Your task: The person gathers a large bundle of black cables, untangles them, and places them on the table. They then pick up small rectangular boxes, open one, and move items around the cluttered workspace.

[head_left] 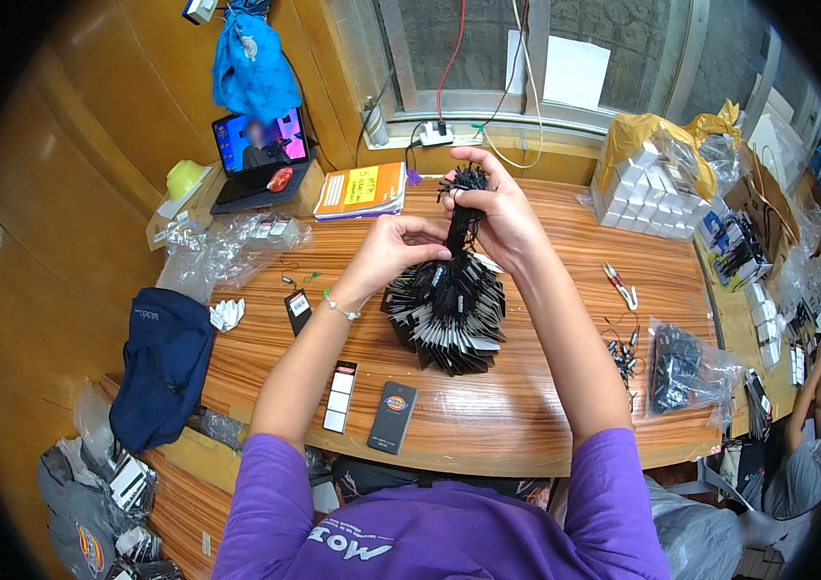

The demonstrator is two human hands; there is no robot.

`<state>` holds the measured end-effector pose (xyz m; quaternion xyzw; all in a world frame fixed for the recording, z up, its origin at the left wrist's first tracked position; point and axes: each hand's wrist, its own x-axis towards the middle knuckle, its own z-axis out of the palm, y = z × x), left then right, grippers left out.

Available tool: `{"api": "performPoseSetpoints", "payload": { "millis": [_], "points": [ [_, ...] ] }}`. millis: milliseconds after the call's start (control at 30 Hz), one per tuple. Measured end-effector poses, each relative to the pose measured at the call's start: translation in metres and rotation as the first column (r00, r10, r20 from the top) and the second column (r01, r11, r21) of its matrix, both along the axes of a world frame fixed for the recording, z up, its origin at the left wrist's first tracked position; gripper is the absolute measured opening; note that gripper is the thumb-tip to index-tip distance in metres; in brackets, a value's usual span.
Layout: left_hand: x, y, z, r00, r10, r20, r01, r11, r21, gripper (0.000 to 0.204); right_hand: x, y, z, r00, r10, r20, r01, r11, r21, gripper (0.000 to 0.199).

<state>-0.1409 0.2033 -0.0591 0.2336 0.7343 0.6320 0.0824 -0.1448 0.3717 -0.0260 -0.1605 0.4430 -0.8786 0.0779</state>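
Observation:
A thick bundle of black-and-white hang tags (447, 319) fans out over the middle of the wooden table. Its black strings (465, 230) are gathered upward into one column. My right hand (502, 215) is closed round the upper part of these strings, and their looped ends stick out above the fingers. Lower down, at the left side of the column, my left hand (399, 253) has thumb and fingers pinched together against the strings. Just in front of me lie a dark grey tag (393, 418) and a tag with white panels (339, 398); another black tag (298, 309) is beside my left forearm.
Red-handled snips (620, 287), loose black strings (625, 356) and a plastic bag of black items (686, 369) lie right. White boxes (650, 188) stand back right. A tablet (261, 145), notebooks (360, 190) and navy cloth (161, 367) are left. Another person (805, 454) sits far right.

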Motion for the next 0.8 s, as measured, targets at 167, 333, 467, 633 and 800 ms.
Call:
{"api": "performPoseSetpoints", "payload": {
  "millis": [167, 333, 467, 633, 800],
  "points": [
    [0.003, -0.002, -0.003, 0.993, 0.065, -0.102, -0.071, 0.996, -0.051, 0.015, -0.004, 0.002, -0.003, 1.000, -0.024, 0.004, 0.024, 0.999, -0.028, 0.044],
    [-0.001, -0.002, -0.015, 0.999, -0.035, -0.030, 0.037, 0.998, 0.056, 0.013, -0.004, -0.001, -0.003, 0.999, -0.045, -0.025, 0.045, 0.999, -0.020, 0.043],
    [0.005, 0.003, -0.009, 0.993, -0.100, 0.066, 0.082, 0.969, 0.232, 0.016, -0.001, -0.004, -0.002, 0.993, -0.086, -0.075, 0.089, 0.995, 0.041, 0.041],
    [0.011, 0.010, 0.000, 0.977, -0.123, 0.176, 0.051, 0.929, 0.366, 0.017, -0.001, -0.005, -0.007, 0.994, -0.088, -0.069, 0.090, 0.996, 0.029, 0.039],
    [0.012, 0.010, 0.005, 0.984, -0.054, 0.169, -0.016, 0.922, 0.387, 0.014, -0.002, -0.004, -0.012, 0.969, -0.173, -0.177, 0.205, 0.962, 0.180, 0.038]
  ]
}}
